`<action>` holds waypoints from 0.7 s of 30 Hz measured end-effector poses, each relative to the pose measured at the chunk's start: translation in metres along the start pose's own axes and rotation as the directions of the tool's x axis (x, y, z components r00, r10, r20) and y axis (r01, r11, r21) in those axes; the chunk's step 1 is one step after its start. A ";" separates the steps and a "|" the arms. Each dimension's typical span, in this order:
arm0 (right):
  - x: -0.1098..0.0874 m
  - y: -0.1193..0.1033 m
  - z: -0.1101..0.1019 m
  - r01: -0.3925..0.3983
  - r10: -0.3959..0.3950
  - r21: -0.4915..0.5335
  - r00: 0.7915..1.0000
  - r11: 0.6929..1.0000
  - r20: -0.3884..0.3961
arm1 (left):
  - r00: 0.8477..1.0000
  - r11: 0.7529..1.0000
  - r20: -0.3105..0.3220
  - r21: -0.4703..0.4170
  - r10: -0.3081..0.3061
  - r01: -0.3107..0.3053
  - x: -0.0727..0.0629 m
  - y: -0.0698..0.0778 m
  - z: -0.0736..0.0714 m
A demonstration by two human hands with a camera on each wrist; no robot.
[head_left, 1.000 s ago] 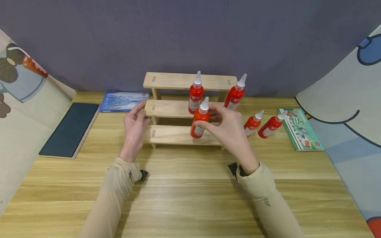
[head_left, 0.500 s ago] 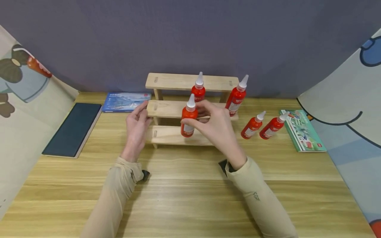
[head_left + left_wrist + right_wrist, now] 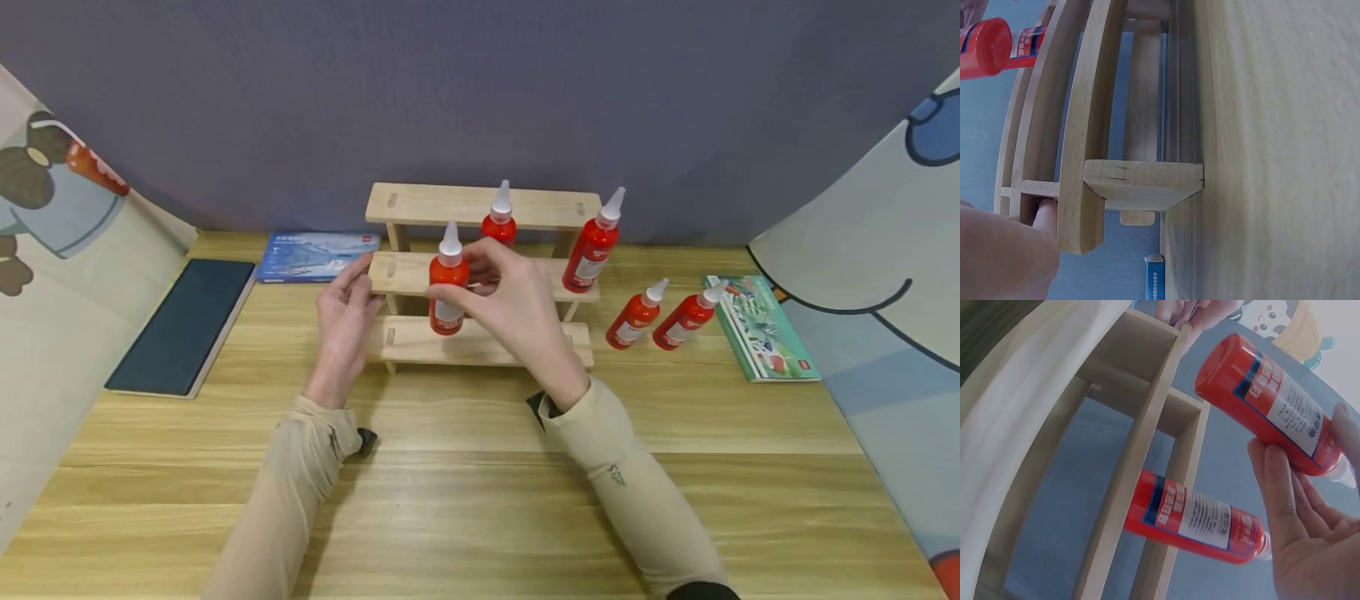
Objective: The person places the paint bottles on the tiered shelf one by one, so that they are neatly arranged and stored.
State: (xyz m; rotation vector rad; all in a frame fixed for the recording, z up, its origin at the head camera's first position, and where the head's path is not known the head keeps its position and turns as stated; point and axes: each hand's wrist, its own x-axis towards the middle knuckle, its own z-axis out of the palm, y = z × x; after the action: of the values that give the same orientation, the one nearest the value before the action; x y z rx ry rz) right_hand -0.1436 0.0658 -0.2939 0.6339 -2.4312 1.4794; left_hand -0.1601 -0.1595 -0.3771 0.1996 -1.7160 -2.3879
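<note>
Head: the right hand (image 3: 510,296) pinches a red nozzle-capped bottle (image 3: 447,279) over the left half of the three-tier wooden rack (image 3: 438,203). Left wrist: the left hand (image 3: 1007,256) grips the rack's end — steadying it, I judge. Right wrist: high hold, base free.

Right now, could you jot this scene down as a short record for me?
Wooden rack: three tiers
Right hand: holds a red bottle upright, clear of the tiers
Left hand: grips the rack's left end
Middle tier: center bottle (partly hidden), right-end bottle
Table, right of rack: inner bottle, outer bottle
Far left: dark notebook, flat blue item
Far right: green book
</note>
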 end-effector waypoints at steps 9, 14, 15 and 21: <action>0.009 -0.001 0.014 0.022 -0.022 -0.030 1.000 0.999 -0.021 | 1.000 1.000 0.002 -0.012 -0.004 0.004 0.001 0.000 0.000; 0.014 -0.004 0.021 0.050 -0.051 -0.041 0.998 0.998 -0.038 | 1.000 1.000 -0.010 0.010 0.000 0.000 0.001 0.000 0.001; 0.014 -0.005 0.022 0.060 -0.061 -0.044 0.997 0.997 -0.040 | 1.000 1.000 -0.013 0.013 0.004 -0.003 0.001 0.000 0.001; 0.020 -0.004 0.033 0.139 -0.145 -0.088 0.987 0.986 -0.067 | 1.000 1.000 -0.023 0.020 0.022 -0.021 0.001 0.000 0.001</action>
State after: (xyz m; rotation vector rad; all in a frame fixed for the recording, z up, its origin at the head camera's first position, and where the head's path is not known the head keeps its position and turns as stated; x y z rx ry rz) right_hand -0.1584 0.0304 -0.2979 0.7060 -2.3258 1.3160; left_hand -0.1611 -0.1590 -0.3769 0.2095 -1.7232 -2.3452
